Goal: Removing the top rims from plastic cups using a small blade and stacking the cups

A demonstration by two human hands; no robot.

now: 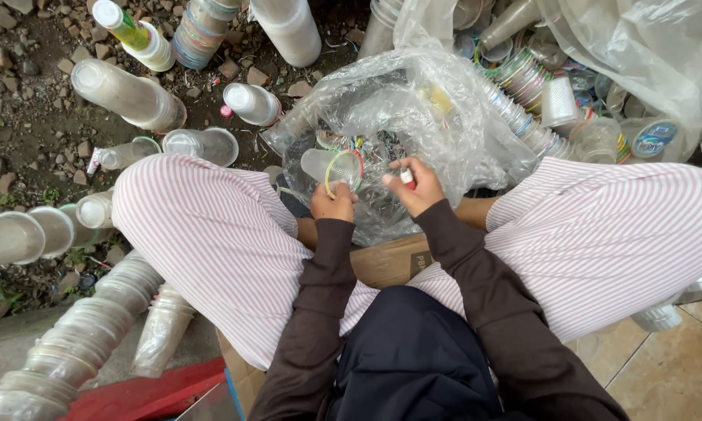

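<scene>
Fingers (343, 195) of my left hand (333, 204) are closing around a clear plastic cup (331, 166) with a coloured rim; my right hand (417, 187) is pinching a small red-and-white cutter (407, 178). I'm holding both just over a clear plastic bag (413, 101) filling with peeled rims, between my striped knees. Stacked clear cups (70, 351) are lying on the gravel at left; labelled cup stacks (522, 86) are leaning behind the bag.

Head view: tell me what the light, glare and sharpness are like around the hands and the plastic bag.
Head view: soft, even daylight, with no hard shadows. The clear plastic bag throws pale sheen that veils what lies inside it. The left hand and its clear cup are fairly sharp; the right hand is slightly soft. The cup stacks at the lower left look stretched, like wide-lens distortion.
</scene>
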